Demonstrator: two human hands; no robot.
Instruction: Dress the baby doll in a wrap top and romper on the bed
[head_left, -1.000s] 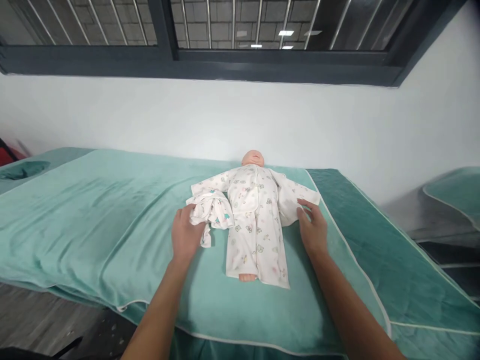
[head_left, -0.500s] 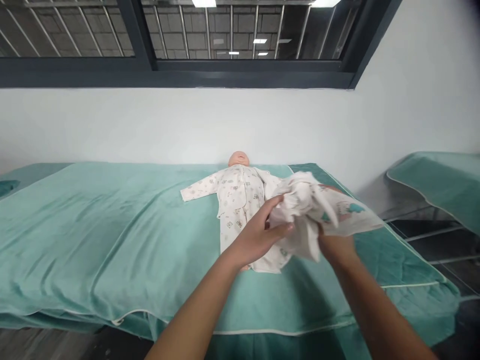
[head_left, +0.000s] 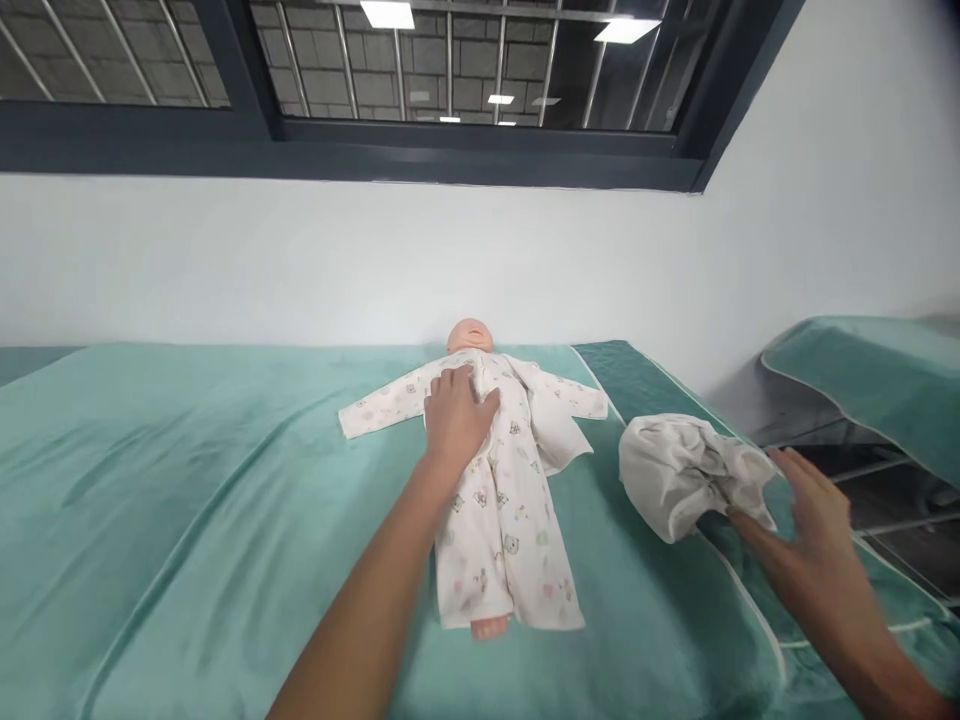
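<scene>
A baby doll (head_left: pixel 471 334) lies on its back, in a white printed long-sleeved top (head_left: pixel 517 385) and matching trousers (head_left: pixel 525 540). Both sleeves stretch outward, and the top's right-hand flap is spread open at the side. Part of a foot (head_left: pixel 490 628) shows below one trouser leg. My left hand (head_left: pixel 456 420) rests on the doll's chest, thumb apart from the fingers. To the right, a crumpled white cloth (head_left: pixel 675 470) lies on the bed. Beside it is my right hand (head_left: pixel 810 520), fingers apart, thumb close to the cloth's edge; whether it touches is unclear.
A green sheet (head_left: pixel 262 520) covers the bed, with a darker green strip (head_left: pixel 622 365) along the right. Behind stands a white wall (head_left: pixel 337 260) under a dark window frame (head_left: pixel 450 160). Another green-covered surface (head_left: pixel 885 370) and metal slats (head_left: pixel 885 520) are at the far right.
The white cloth, held in both hands over the doll's side, now lies on the bed to the right. My left hand has moved onto the doll's chest; my right hand has let go.
</scene>
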